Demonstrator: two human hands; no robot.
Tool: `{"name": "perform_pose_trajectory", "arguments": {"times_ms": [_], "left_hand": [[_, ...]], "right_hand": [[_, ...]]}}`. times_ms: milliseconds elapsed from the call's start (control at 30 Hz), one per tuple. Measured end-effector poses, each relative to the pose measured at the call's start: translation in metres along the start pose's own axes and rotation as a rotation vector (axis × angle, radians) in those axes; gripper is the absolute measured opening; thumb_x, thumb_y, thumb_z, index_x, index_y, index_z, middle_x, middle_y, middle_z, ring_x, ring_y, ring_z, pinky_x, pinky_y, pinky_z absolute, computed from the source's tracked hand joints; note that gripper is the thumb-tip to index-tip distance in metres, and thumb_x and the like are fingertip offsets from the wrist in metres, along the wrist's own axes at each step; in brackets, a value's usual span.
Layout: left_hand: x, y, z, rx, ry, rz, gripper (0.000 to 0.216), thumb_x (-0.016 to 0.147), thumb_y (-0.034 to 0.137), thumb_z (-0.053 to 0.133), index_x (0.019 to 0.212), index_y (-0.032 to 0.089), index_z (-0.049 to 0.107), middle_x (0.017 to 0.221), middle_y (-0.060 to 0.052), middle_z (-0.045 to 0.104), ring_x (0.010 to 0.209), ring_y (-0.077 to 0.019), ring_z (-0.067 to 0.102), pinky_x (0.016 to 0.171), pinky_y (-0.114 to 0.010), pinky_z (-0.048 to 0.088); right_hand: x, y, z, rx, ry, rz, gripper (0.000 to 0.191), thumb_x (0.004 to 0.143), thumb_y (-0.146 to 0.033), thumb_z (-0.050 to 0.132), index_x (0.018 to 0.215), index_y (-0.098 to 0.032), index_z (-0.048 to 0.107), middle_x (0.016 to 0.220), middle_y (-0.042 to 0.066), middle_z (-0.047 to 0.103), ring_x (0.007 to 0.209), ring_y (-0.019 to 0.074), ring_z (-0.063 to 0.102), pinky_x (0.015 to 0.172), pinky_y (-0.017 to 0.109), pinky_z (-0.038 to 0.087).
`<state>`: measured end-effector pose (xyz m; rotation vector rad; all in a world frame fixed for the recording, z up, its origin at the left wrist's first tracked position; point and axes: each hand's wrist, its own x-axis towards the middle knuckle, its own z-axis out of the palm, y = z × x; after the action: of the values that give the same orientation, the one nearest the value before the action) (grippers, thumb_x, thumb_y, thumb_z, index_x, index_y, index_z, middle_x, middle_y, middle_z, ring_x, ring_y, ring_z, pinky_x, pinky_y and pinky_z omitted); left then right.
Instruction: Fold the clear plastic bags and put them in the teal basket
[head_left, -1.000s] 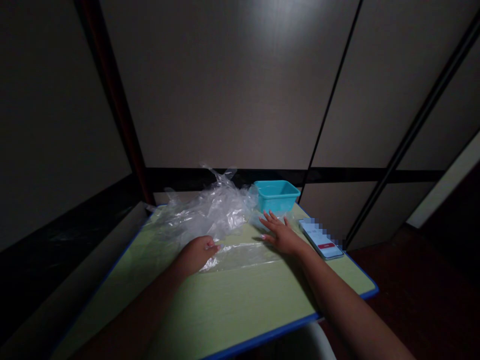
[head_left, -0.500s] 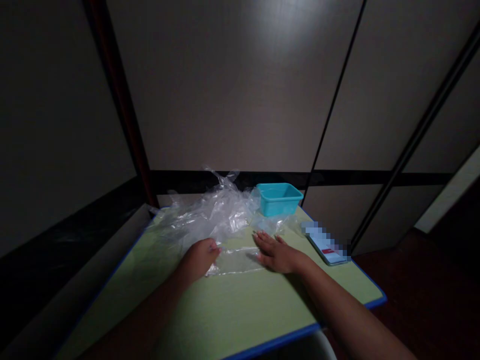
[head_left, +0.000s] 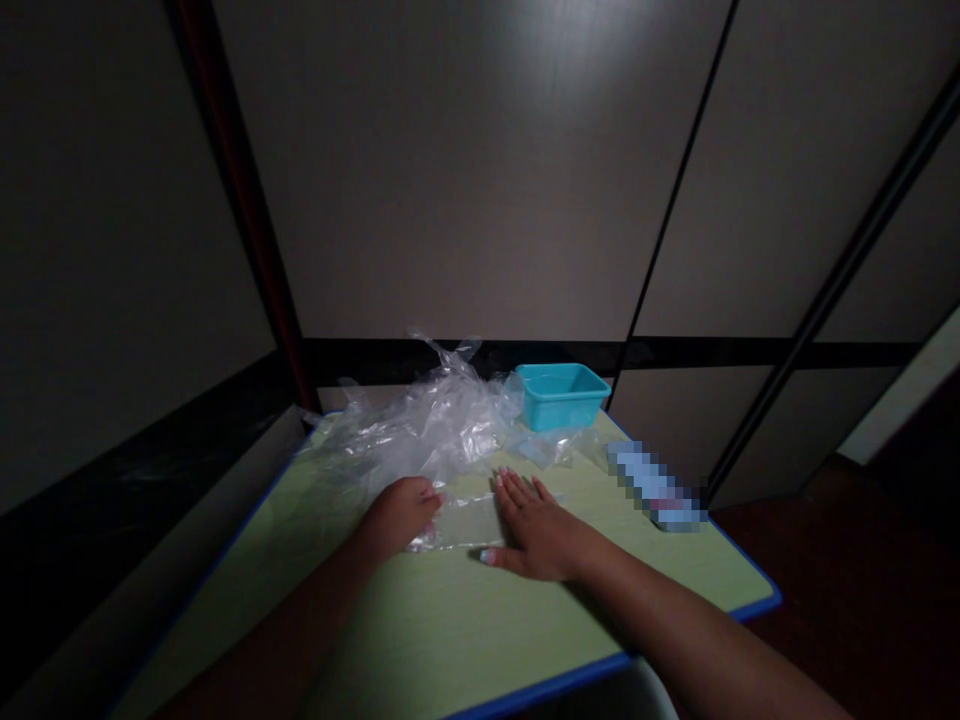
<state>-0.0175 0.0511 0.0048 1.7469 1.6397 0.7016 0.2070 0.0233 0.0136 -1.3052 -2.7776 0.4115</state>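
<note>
A clear plastic bag (head_left: 466,522) lies flat on the yellow-green table (head_left: 450,620). My left hand (head_left: 401,515) has its fingers closed on the bag's left end. Spread over the right part of the bag, my right hand (head_left: 536,530) rests palm down, fingers stretched out and thumb pointing left. Its palm hides the bag's right end. Just beyond my hands sits a loose heap of crumpled clear plastic bags (head_left: 442,420).
A turquoise plastic basket (head_left: 566,413) stands at the table's far right corner, with more clear plastic (head_left: 551,446) before it. A phone (head_left: 660,490), partly blurred out, lies near the right edge. Blue edging (head_left: 555,685) rims the table; cabinet panels (head_left: 465,200) rise behind.
My right hand has shifted slightly left and nearer along the bag, its thumb now spread wider from the fingers. My left hand keeps its hold in nearly the same place.
</note>
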Motion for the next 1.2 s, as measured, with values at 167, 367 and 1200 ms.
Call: {"name": "perform_pose_trajectory", "arguments": {"times_ms": [167, 367, 1200], "left_hand": [[-0.001, 0.000, 0.001, -0.038, -0.003, -0.026, 0.021, 0.071, 0.034, 0.047, 0.056, 0.019, 0.044, 0.047, 0.003, 0.048, 0.045, -0.0131, 0.050, 0.041, -0.020, 0.033], [-0.002, 0.002, 0.001, -0.108, -0.034, -0.076, 0.022, 0.072, 0.033, 0.048, 0.056, 0.019, 0.042, 0.044, 0.004, 0.046, 0.036, -0.0116, 0.046, 0.036, -0.020, 0.032], [-0.006, 0.007, 0.000, -0.340, -0.161, -0.263, 0.032, 0.056, 0.044, 0.067, 0.064, 0.016, 0.052, 0.048, 0.003, 0.054, 0.048, -0.0168, 0.058, 0.042, -0.025, 0.044]], "right_hand": [[0.002, 0.003, 0.004, -0.029, 0.007, 0.015, 0.092, 0.081, -0.068, 0.024, 0.140, -0.001, 0.002, 0.145, 0.020, -0.001, 0.134, 0.0267, -0.005, 0.107, 0.047, 0.002], [0.006, 0.009, 0.004, -0.041, 0.013, 0.017, 0.085, 0.083, -0.065, 0.020, 0.141, -0.006, 0.004, 0.146, 0.017, 0.002, 0.135, 0.0257, -0.001, 0.106, 0.049, 0.001], [0.000, -0.005, 0.002, -0.069, 0.033, -0.001, 0.081, 0.085, -0.063, 0.014, 0.141, -0.006, 0.008, 0.145, 0.017, 0.009, 0.135, 0.0252, 0.005, 0.104, 0.050, -0.010]]}}
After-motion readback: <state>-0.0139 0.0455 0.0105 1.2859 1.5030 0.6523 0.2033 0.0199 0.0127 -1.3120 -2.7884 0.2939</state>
